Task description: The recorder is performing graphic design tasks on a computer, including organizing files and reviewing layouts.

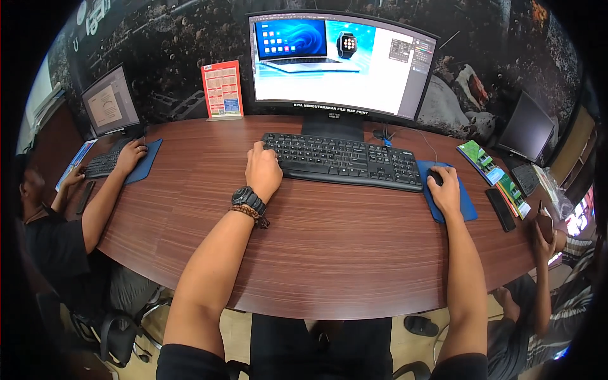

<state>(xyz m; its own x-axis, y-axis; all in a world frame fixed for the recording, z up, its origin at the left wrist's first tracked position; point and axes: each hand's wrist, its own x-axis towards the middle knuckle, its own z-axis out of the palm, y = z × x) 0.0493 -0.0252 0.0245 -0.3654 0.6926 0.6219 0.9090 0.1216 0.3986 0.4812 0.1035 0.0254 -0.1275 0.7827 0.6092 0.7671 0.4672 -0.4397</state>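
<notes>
My left hand [263, 170] rests at the left end of a black keyboard [342, 161]. Its fingers bend over the keys there and hold nothing; the fingertips are partly hidden. A black watch [249, 199] and a beaded bracelet [252, 215] circle that wrist. Over on the right, my right hand [446, 190] is closed over a black computer mouse [434, 177], which lies on a blue mouse pad [465, 204]. Behind the keyboard stands a wide monitor [342, 66], showing a picture of a laptop and a smartwatch in an editing window.
A red desk calendar [223, 90] stands left of the monitor on the brown wooden desk [342, 253]. At left, a person [57, 215] works at another keyboard [104, 163]. Colourful booklets [481, 161] and a black phone-like object [501, 209] lie at right, near a person holding a phone [543, 225].
</notes>
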